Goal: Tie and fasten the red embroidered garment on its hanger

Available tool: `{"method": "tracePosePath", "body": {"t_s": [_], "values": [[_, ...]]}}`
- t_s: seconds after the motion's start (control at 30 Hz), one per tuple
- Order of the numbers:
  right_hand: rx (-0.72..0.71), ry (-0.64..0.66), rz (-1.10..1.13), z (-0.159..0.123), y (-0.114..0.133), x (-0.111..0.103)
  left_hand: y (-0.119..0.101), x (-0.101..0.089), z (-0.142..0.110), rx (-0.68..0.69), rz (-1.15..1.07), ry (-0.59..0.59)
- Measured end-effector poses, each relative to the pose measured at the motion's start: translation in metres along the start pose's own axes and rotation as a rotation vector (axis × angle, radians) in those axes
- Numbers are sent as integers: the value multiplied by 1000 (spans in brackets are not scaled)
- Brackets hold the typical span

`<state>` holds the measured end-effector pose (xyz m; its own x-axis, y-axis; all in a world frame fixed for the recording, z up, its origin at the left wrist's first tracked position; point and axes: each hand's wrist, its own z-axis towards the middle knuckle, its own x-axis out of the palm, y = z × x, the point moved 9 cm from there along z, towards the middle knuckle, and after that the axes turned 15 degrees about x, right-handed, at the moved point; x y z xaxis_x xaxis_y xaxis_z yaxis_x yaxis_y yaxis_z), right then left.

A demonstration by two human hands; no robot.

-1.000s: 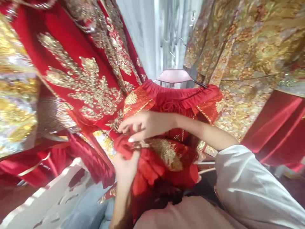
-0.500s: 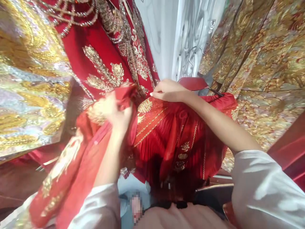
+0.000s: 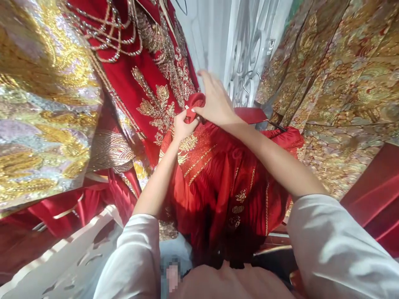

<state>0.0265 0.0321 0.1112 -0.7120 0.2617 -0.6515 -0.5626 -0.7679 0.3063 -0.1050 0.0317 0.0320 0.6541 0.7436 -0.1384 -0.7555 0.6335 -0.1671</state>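
A red pleated skirt (image 3: 218,178) with gold embroidery hangs in front of me from a hanger with a dark bar. At its upper left edge, my left hand (image 3: 183,126) pinches a bunched piece of the red fabric. My right hand (image 3: 218,101) is just to the right, its thumb touching the same bunch while its other fingers stretch upward, apart. A small loop of red cloth (image 3: 197,99) stands up between the two hands. Gold-stitched trim (image 3: 199,155) runs below my left fingers.
Behind my hands hangs a red gown (image 3: 124,79) with gold beading and draped bead strings. Gold brocade garments stand at left (image 3: 46,124) and right (image 3: 352,95). A white openwork panel (image 3: 246,50) is at the back, with a metal hook (image 3: 246,85). White slatted furniture (image 3: 77,253) sits lower left.
My left hand has moved right and up to meet my right hand; the long red cloth no longer hangs over the left side. My right hand's fingers have lifted and spread.
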Motion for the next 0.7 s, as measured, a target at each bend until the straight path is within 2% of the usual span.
{"method": "tracePosePath", "body": {"t_s": [0.07,0.17,0.2,0.27,0.37,0.43,0.5,0.53,0.57,0.63,0.67,0.7], "values": [[-10,33,5,2,-3,3,0,-5,-1,2,49,-11],[-26,298,23,4,-11,30,1,-1,-1,10,90,75],[-14,350,26,5,-15,37,-1,-2,-1,17,87,112],[49,307,6,10,-26,38,-13,-12,1,9,84,181],[141,148,-83,15,-36,26,-51,-49,-4,-99,165,236],[130,129,-140,18,-36,21,-87,-80,-17,-191,274,189],[62,137,-175,20,-33,17,-124,-98,-38,-236,339,117],[17,142,-190,22,-32,15,-136,-94,-50,-249,328,144],[-28,150,-202,23,-32,15,-141,-80,-64,-277,279,244],[-99,172,-224,24,-35,16,-140,-49,-88,-318,154,430],[-122,180,-237,24,-37,18,-136,-36,-94,-320,93,479],[-136,182,-249,24,-39,19,-132,-29,-92,-298,60,471]]}}
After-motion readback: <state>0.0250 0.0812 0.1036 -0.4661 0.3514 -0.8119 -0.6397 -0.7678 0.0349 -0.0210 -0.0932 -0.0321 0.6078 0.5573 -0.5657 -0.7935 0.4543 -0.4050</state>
